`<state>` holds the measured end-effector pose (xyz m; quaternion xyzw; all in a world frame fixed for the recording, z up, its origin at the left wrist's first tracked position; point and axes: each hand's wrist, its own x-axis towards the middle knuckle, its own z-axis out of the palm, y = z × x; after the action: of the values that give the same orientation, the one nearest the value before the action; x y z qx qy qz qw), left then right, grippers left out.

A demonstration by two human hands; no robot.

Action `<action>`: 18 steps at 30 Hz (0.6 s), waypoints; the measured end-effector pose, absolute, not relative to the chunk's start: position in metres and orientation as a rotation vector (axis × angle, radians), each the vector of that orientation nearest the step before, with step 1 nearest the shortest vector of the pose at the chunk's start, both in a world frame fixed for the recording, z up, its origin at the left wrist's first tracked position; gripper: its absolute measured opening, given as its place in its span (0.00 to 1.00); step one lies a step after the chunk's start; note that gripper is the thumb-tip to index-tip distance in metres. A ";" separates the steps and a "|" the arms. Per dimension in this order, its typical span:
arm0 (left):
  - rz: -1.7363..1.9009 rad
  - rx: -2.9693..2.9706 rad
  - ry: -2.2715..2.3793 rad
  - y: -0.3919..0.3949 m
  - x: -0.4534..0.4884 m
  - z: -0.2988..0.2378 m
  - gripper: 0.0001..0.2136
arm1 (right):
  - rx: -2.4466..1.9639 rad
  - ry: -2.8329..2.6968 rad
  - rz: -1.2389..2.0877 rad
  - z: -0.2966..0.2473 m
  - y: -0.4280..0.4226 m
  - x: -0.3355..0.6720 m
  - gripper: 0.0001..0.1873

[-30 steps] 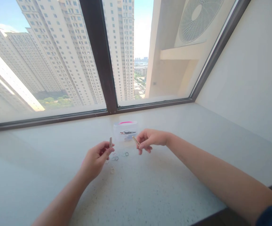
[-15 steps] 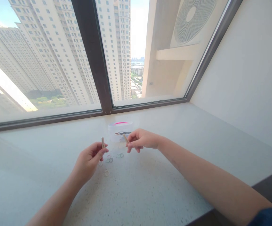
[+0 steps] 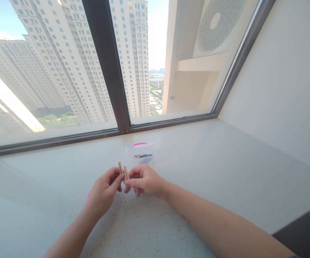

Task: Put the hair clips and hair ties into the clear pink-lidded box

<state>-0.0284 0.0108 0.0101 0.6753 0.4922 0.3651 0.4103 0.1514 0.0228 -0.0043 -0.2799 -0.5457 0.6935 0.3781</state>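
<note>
Head view: your left hand (image 3: pixel 103 188) pinches a narrow tan piece (image 3: pixel 120 167) between thumb and fingers; your right hand (image 3: pixel 146 180) pinches the second piece (image 3: pixel 126 172) likewise. Both pieces near-upright, almost parallel, tops leaning slightly left. Second is just right of the first; can't tell if touching. Clear box (image 3: pixel 144 149) lies beyond, right hand nearer.

The left clip (image 3: pixel 120 167) sits in the left fingers (image 3: pixel 115 185), the right clip (image 3: pixel 126 172) in the right fingers (image 3: pixel 134 183), just beside it at 4 o'clock. From this pair, a box (image 3: pixel 140 149) stands on the worktop (image 3: pixel 211 157) between 1 and 2, a slender item (image 3: pixel 144 156) in or against it. A ring (image 3: pixel 125 203) lies at 6, the window frame (image 3: pixel 171 122) at 12, the wall (image 3: pixel 281 93) at 2.
</note>
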 end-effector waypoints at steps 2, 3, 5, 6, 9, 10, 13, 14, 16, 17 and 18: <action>0.907 1.717 1.237 0.011 -0.028 0.008 0.13 | -0.726 -1.398 1.779 -0.007 0.024 0.153 0.15; 0.896 1.730 1.236 0.011 -0.029 0.007 0.13 | -0.729 -1.391 1.775 -0.007 0.024 0.154 0.15; 0.866 1.772 1.240 0.011 -0.030 0.005 0.14 | -0.728 -1.387 1.757 -0.008 0.025 0.153 0.14; 0.850 1.802 1.247 0.012 -0.031 0.004 0.14 | -0.724 -1.389 1.751 -0.008 0.026 0.153 0.14; 0.820 1.881 1.281 0.013 -0.033 0.001 0.13 | -0.715 -1.394 1.751 -0.009 0.027 0.154 0.11; 0.818 1.892 1.289 0.013 -0.034 0.000 0.13 | -0.715 -1.386 1.752 -0.009 0.028 0.155 0.10; 0.831 1.889 1.300 0.013 -0.034 0.000 0.13 | -0.725 -1.365 1.745 -0.010 0.029 0.156 0.08; 0.832 1.890 1.302 0.013 -0.034 0.000 0.13 | -0.732 -1.362 1.748 -0.011 0.029 0.156 0.07; 0.838 1.896 1.295 0.013 -0.033 0.002 0.12 | -0.748 -1.369 1.755 -0.011 0.030 0.156 0.07; 0.845 1.897 1.288 0.012 -0.033 0.003 0.12 | -0.752 -1.375 1.756 -0.012 0.030 0.156 0.07; 0.854 1.895 1.283 0.012 -0.032 0.003 0.12 | -0.753 -1.381 1.751 -0.013 0.030 0.155 0.07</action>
<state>-0.0322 0.0116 0.0034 0.7288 0.4937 0.3284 0.3425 0.1555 0.0302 -0.0127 -0.2955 -0.5418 0.6868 0.3839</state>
